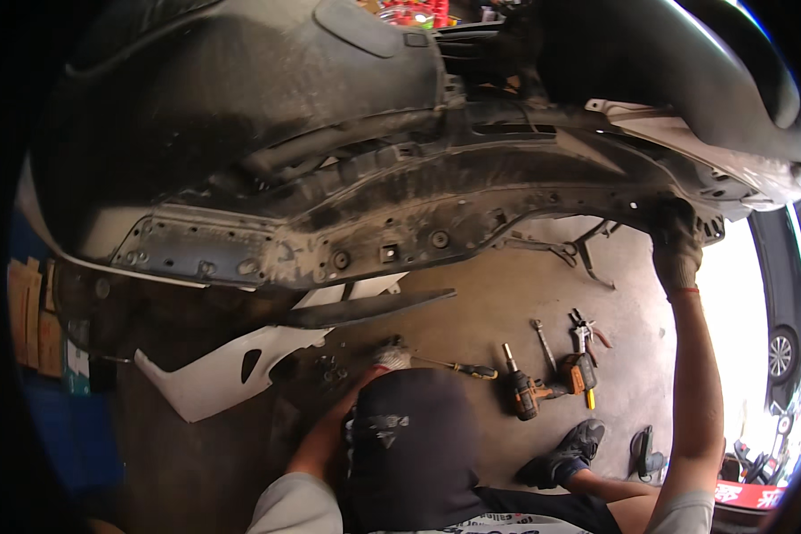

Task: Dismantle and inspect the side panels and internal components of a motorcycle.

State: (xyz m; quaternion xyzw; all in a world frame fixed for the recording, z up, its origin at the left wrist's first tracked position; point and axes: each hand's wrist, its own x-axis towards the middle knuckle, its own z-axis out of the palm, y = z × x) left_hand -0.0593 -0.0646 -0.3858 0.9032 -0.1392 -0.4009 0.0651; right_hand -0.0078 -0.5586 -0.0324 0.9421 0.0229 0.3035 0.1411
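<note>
A long, dusty black plastic panel (pixel 454 222) with bolt holes and slots runs along the side of what looks like a scooter. At its right end is my right hand (pixel 676 227) in a dark glove, its fingers closed at the edge and partly hidden. My left hand (pixel 393 355), also gloved, is low over the floor, partly covered by a dark cap (pixel 409 445); its fingers do not show clearly. Just right of it lies a screwdriver (pixel 476 370) with a yellow and black handle. Small dark hardware (pixel 329 367) is scattered to its left.
A white body panel (pixel 231 378) and a dark strip (pixel 374 308) lie on the floor at left. A cordless driver (pixel 529 394), a wrench (pixel 543 343) and pliers (pixel 599 334) are at centre right. A metal stand (pixel 587 254) protrudes below the scooter. A car (pixel 781 311) is at far right.
</note>
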